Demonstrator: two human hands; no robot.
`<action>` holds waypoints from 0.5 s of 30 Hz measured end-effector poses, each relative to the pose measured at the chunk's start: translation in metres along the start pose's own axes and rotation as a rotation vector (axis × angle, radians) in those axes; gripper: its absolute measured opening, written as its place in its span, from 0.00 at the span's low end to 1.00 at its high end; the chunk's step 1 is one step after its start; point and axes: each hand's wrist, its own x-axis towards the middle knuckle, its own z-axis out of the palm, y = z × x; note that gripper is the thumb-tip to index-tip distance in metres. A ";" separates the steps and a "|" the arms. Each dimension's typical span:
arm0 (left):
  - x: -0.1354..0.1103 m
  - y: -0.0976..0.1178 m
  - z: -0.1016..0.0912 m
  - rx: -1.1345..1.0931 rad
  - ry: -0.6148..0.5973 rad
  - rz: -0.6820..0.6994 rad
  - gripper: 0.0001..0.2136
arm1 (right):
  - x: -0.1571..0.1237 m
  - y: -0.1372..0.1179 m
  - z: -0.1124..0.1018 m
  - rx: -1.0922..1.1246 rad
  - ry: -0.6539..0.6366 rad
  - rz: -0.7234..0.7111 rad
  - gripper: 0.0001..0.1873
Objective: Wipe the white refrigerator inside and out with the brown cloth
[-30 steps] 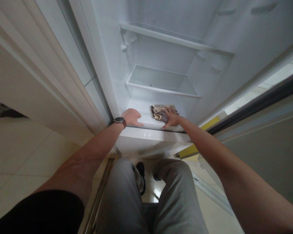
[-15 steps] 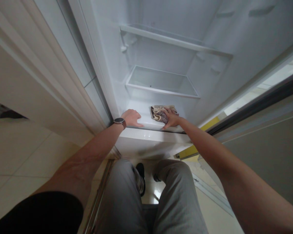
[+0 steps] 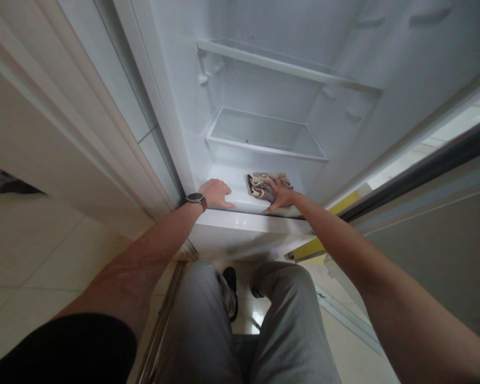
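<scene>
A patterned beige and brown cloth (image 3: 260, 184) lies bunched on the floor of the refrigerator (image 3: 240, 184). My right hand (image 3: 282, 194) rests on the cloth's right side and grips it, with the thumb toward the front edge. On the left, my left hand (image 3: 216, 193) leans on the front of the same floor, thumb apart from the fingers, holding nothing. A watch with a brown strap (image 3: 196, 199) is on my left wrist. Some fingers of both hands are partly hidden.
Above the cloth sits a low glass shelf (image 3: 264, 130) with a white frame, and higher up another shelf (image 3: 284, 64). A door with a dark seal (image 3: 424, 165) stands at the right. My knees (image 3: 200, 282) are close below the refrigerator's front.
</scene>
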 end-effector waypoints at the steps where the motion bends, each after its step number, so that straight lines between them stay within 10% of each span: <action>1: 0.000 0.000 0.000 -0.006 0.000 -0.003 0.29 | 0.000 0.000 0.000 0.000 0.002 -0.003 0.80; 15: 0.000 -0.001 0.000 -0.013 -0.002 -0.009 0.28 | 0.001 0.001 0.001 0.009 0.003 -0.010 0.79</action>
